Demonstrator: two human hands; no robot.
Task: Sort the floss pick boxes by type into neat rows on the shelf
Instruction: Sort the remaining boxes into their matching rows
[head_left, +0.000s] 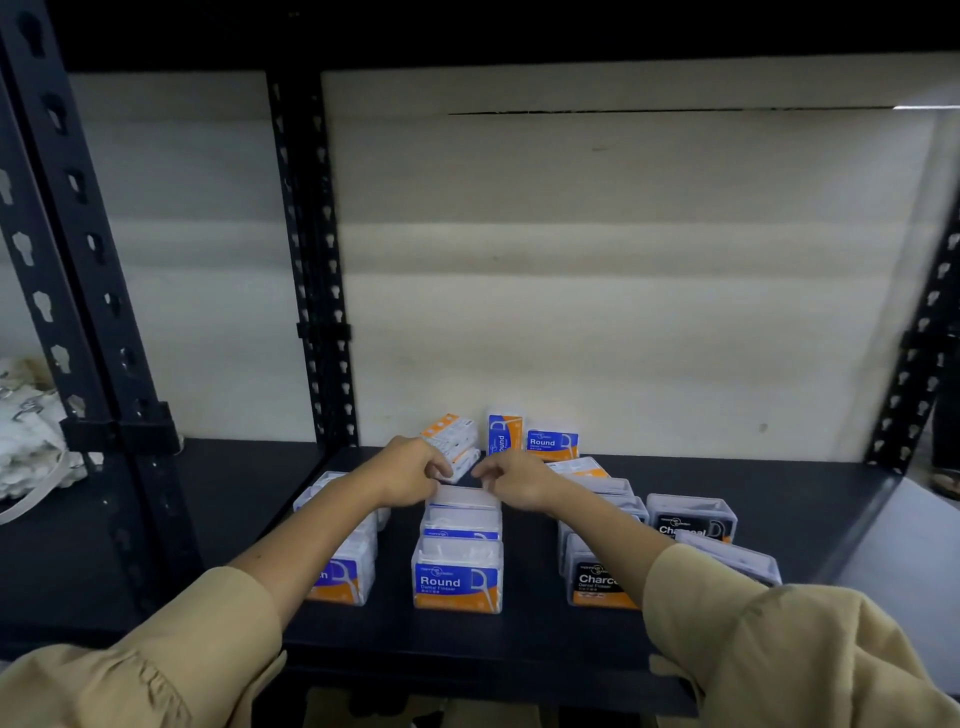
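Clear floss pick boxes stand on a dark shelf (519, 639). A middle row of blue-and-orange "Round" boxes runs back from the front box (457, 579). A left row (340, 577) carries the same colours. Black "Charcoal" boxes (597, 579) form a right row, with another (691, 517) behind. My left hand (410, 470) and my right hand (514, 478) pinch the two top corners of the rearmost middle-row box (464, 498). Loose Round boxes (551, 442) and a tipped orange box (451, 439) lie at the back by the wall.
Black perforated uprights (311, 260) frame the bay, with another (914, 353) at the right. A white panel (597, 270) backs the shelf. A bundle of white goods (26, 431) lies on the neighbouring shelf at left. A tilted clear box (737, 558) leans at the right of the Charcoal row.
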